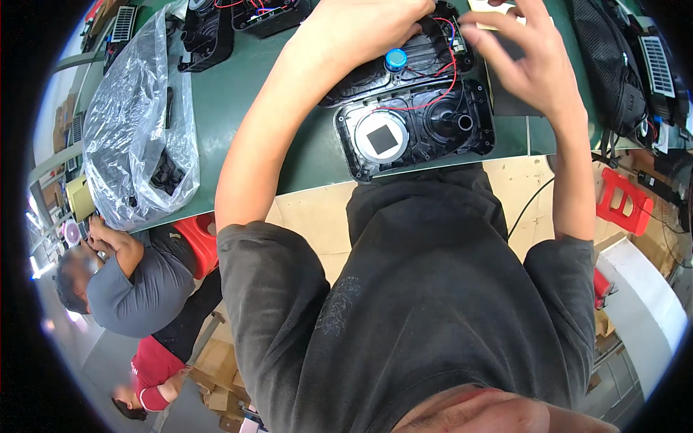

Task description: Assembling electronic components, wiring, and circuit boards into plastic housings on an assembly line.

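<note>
"How does the grip look from there?"

"The left hand [379, 25] curls over the upper black plastic casing half [422, 54], fingers bent. Their tips are hidden, so I can't tell whether they pinch anything. The right hand [534, 65], slightly blurred, hovers by that half's right end, thumb and forefinger well apart, with only a gap between them."

"How many parts in front of the person?"

"Two casing halves, side by side on the green bench [224, 108]; the lower black plastic casing half [417, 144] lies along the near edge. I count one bright blue round part [395, 60] and one silver-white disc with a black square [382, 137]. The thin red wires [454, 76] overlap too much to count."

"And their look?"

"Open, ribbed inside, corners rounded. The disc fills the lower half's left end; a wire loops across both."

"What's around, or in the way?"

"The left hand and forearm cover some of the upper half. Leftward sit one crumpled clear plastic bag [119, 144] and two more black casings [206, 32]; rightward, one black mesh bag [610, 65]."
</note>
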`<state>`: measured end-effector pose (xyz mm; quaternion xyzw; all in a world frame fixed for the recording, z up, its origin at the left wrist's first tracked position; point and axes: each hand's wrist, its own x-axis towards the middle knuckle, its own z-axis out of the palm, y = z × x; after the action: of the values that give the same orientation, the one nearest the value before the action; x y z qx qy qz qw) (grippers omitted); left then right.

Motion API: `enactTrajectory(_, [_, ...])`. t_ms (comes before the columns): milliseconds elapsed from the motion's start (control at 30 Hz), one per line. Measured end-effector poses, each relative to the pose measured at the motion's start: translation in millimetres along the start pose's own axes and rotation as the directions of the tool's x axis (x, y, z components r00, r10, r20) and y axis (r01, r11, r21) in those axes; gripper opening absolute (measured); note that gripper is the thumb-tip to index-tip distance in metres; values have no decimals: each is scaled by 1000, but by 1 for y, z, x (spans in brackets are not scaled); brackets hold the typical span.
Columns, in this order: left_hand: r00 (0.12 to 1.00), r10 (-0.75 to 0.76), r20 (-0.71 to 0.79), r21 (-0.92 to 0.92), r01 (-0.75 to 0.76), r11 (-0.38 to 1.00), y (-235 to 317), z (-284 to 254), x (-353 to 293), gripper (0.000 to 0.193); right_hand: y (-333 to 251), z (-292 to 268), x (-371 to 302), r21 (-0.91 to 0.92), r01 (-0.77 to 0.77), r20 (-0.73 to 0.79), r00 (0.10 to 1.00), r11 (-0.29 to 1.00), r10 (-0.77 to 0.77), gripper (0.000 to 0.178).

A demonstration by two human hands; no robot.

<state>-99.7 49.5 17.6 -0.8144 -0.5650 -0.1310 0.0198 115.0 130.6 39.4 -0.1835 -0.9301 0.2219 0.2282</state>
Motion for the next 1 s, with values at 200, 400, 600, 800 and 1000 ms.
enactTrajectory(200, [999, 40, 2, 42, -40, 998, 1, -6, -1, 15, 7, 0, -6, -138, 242, 95, 968, 960, -231, 26])
enactTrajectory(400, [980, 166, -112, 18, -165, 986, 0, -9, 0, 16, 25, 18, 3, -70, 306, 134, 946, 949, -295, 35])
enactTrajectory(600, [988, 127, 82, -67, -122, 990, -3, -9, 13, 14, 28, 21, 4, -66, 274, 161, 952, 960, -261, 49])
enactTrajectory(800, [976, 209, -52, -69, -213, 975, -3, -7, 16, 13, 33, 39, 24, -23, 757, -394, 593, 653, -702, 51])
enactTrajectory(1000, [985, 146, 96, -78, -139, 987, 5, -12, 25, 12, 44, 17, 1, -52, 430, 30, 903, 901, -429, 45])
